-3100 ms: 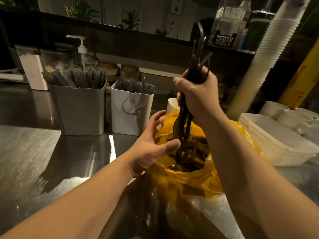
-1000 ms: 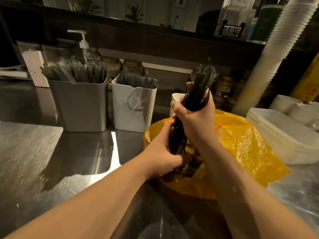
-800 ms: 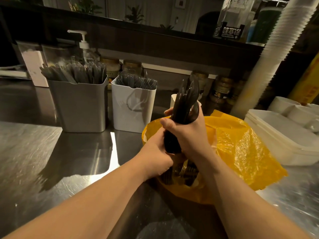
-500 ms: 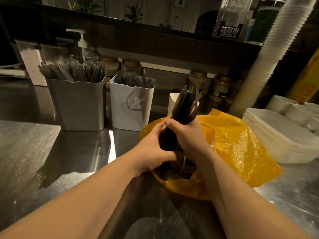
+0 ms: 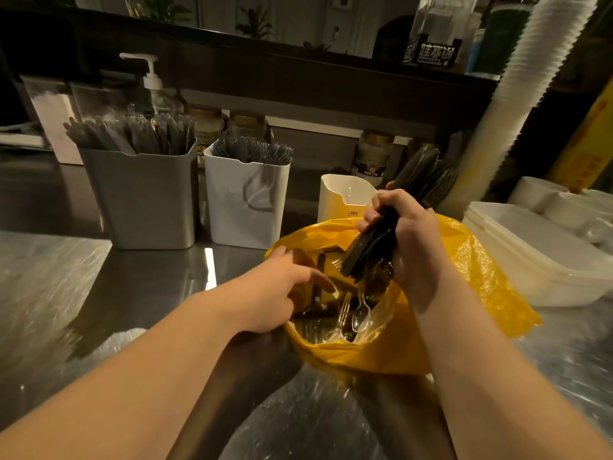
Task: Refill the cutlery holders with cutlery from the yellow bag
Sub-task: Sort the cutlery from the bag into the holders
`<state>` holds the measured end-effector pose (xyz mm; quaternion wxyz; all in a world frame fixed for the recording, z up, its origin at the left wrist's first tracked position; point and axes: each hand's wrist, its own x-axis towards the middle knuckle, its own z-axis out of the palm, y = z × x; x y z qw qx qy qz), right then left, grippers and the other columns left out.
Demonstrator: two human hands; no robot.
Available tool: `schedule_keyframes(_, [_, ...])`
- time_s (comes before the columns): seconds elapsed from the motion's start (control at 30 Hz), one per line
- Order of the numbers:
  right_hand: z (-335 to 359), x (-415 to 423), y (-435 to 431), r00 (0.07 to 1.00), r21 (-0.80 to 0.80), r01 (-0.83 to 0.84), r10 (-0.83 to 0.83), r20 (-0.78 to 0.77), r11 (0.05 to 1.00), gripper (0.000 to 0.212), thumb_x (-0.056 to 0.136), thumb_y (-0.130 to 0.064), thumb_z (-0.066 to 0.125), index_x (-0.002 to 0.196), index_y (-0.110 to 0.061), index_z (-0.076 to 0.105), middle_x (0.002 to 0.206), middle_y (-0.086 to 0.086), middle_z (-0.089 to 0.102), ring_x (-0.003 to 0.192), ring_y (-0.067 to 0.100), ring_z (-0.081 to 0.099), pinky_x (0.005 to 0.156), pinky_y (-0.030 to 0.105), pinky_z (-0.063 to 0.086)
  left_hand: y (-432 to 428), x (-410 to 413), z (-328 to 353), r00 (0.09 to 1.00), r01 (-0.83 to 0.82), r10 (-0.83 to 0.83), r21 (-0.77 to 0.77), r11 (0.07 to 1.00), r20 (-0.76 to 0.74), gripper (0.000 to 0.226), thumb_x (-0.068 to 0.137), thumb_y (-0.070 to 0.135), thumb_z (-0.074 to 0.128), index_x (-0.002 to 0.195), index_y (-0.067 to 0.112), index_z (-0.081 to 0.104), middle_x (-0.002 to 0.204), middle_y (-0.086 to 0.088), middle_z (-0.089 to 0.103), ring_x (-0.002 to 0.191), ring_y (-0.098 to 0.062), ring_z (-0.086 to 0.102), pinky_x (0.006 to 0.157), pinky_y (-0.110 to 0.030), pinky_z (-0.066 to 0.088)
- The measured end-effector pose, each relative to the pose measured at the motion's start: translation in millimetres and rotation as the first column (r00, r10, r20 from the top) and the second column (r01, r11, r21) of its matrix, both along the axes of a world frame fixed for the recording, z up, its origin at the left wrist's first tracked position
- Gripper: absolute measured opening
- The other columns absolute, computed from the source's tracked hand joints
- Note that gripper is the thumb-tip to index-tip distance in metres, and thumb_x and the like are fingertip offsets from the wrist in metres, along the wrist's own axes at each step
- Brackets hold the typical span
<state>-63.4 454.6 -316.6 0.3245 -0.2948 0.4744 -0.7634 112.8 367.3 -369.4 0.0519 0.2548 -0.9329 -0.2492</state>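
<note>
Dim rm: shiny steel counter (image 5: 99,293), dark shelf (image 5: 298,73) behind, plants (image 5: 254,23) beyond.

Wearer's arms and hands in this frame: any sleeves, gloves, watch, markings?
Nothing worn that shows. The left hand and right hand are bare: no gloves, and no rings that I can see. The left forearm and right forearm are bare down to the frame's edge, with no sleeves, watch, bands or markings in view.

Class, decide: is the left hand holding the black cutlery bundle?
No, only the right hand grips the bundle; the left hand reaches open-fingered into the yellow bag.
</note>
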Motion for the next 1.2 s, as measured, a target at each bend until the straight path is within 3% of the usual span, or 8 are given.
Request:
schedule_keyframes(0.13, [-3, -5, 0, 0.996, 0.006, -0.044, 0.044, 0.078, 0.999, 0.019, 0.096, -0.019, 0.054, 0.078, -0.012, 0.055, 0.065, 0.001, 0.051, 0.059, 0.012, 0.054, 0.060, 0.026, 0.051, 0, -5, -2, 0.998, 0.054, -0.047, -0.145, 0.988, 0.049, 0.057, 0.099, 0.009, 0.058, 0.147, 0.036, 0.046, 0.160, 0.007, 0.020, 0.153, -0.025, 0.012, 0.121, -0.037, 0.024])
schedule_keyframes(0.37, [-4, -5, -1, 0.992, -0.024, -0.035, 0.038, 0.119, 0.999, 0.023, 0.098, -0.017, 0.051, 0.076, -0.013, 0.055, 0.062, -0.001, 0.052, 0.055, 0.010, 0.054, 0.059, 0.025, 0.048, -5, -5, -8, 0.962, 0.108, -0.150, -0.184, 0.977, -0.229, 0.036, 0.097, 0.001, 0.057, 0.117, 0.030, 0.059, 0.113, 0.015, 0.052, 0.110, -0.005, 0.048, 0.102, -0.028, 0.049])
schedule_keyframes(0.57, [-5, -3, -2, 0.991, -0.086, 0.077, -0.067, 0.117, 0.993, 0.024, 0.098, -0.015, 0.050, 0.075, -0.015, 0.055, 0.060, -0.003, 0.053, 0.055, 0.009, 0.053, 0.062, 0.027, 0.047, -11, -14, -18, 0.709, -0.058, -0.073, -0.161, 0.985, -0.702, 0.015, 0.094, 0.010, 0.069, 0.105, 0.019, 0.066, 0.098, 0.009, 0.065, 0.093, -0.007, 0.062, 0.081, -0.017, 0.054])
schedule_keyframes(0.77, [-4, 2, 1, 0.985, -0.137, -0.042, 0.064, 0.158, 0.990, 0.028, 0.099, -0.015, 0.048, 0.072, -0.016, 0.055, 0.062, -0.002, 0.050, 0.055, 0.009, 0.052, 0.058, 0.023, 0.047, -8, -19, -1, 0.475, -0.138, 0.046, -0.022, 0.990, -0.879, 0.001, 0.100, 0.011, 0.059, 0.101, 0.011, 0.059, 0.092, -0.004, 0.069, 0.089, -0.013, 0.068, 0.079, -0.027, 0.058])
schedule_keyframes(0.87, [-5, 5, -1, 0.983, -0.102, -0.092, 0.106, 0.146, 0.991, 0.024, 0.099, -0.016, 0.048, 0.076, -0.014, 0.054, 0.063, -0.001, 0.050, 0.056, 0.009, 0.051, 0.058, 0.021, 0.047, -7, -9, 22, 0.455, -0.084, 0.134, 0.107, 0.991, -0.880, 0.005, 0.105, 0.013, 0.049, 0.105, 0.018, 0.050, 0.084, 0.001, 0.060, 0.078, -0.010, 0.063, 0.072, -0.022, 0.055])
schedule_keyframes(0.97, [-5, 7, -4, 0.981, -0.075, -0.135, 0.144, 0.127, 0.988, 0.025, 0.099, -0.015, 0.046, 0.075, -0.013, 0.053, 0.063, -0.001, 0.049, 0.055, 0.009, 0.050, 0.057, 0.021, 0.046, -4, 8, 45, 0.644, -0.027, 0.165, 0.194, 0.981, -0.747, 0.004, 0.103, 0.017, 0.053, 0.102, 0.020, 0.055, 0.084, 0.003, 0.058, 0.078, -0.011, 0.058, 0.066, -0.022, 0.050])
schedule_keyframes(1.07, [-3, 7, -5, 0.965, -0.104, -0.200, 0.214, 0.151, 0.974, 0.022, 0.098, -0.015, 0.047, 0.076, -0.014, 0.051, 0.064, -0.001, 0.047, 0.054, 0.009, 0.048, 0.055, 0.022, 0.045, 0, 23, 60, 0.959, -0.099, 0.122, 0.098, 0.990, -0.256, 0.008, 0.093, 0.023, 0.068, 0.088, 0.027, 0.063, 0.084, 0.002, 0.062, 0.080, -0.015, 0.061, 0.066, -0.025, 0.049])
schedule_keyframes(1.2, [-7, 4, -5, 0.945, -0.070, -0.255, 0.264, 0.192, 0.964, 0.022, 0.097, -0.017, 0.048, 0.075, -0.013, 0.052, 0.064, 0.000, 0.046, 0.054, 0.010, 0.049, 0.054, 0.023, 0.046, 8, 34, 47, 0.949, -0.050, 0.069, -0.069, 0.996, 0.306, 0.019, 0.085, 0.040, 0.076, 0.085, 0.026, 0.063, 0.081, 0.005, 0.065, 0.070, -0.010, 0.061, 0.057, -0.021, 0.041])
